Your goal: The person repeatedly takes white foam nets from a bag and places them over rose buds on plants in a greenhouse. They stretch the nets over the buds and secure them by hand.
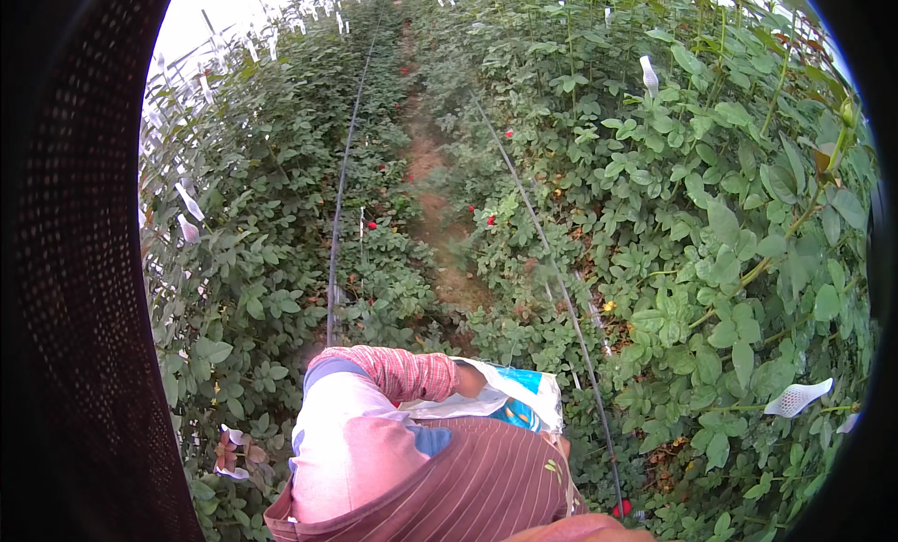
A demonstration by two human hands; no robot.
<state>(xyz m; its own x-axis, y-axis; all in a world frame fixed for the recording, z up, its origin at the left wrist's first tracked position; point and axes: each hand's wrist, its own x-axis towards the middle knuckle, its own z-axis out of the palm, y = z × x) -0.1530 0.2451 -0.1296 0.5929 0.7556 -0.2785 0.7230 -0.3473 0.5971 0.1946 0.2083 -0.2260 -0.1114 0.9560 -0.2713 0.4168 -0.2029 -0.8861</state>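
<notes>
My left hand (472, 381) reaches into the mouth of a white and blue plastic bag (523, 391); only the wrist shows, and the fingers are hidden inside. A red and white knitted sleeve (414, 372) covers that forearm. At the bag's lower right edge a small patch of skin, seemingly my right hand (563, 445), shows beside it. Most of that hand is hidden, so its grip cannot be made out. The bag is held against the front of my brown striped apron (484, 472).
Tall leafy rose bushes (673, 261) stand on both sides, many bearing white mesh bud nets (798, 397). Between them runs a narrow dirt path (435, 212). A dark hose or line stretches along the left (340, 184) and another line along the right (537, 219). Red blooms (372, 225) dot the low foliage.
</notes>
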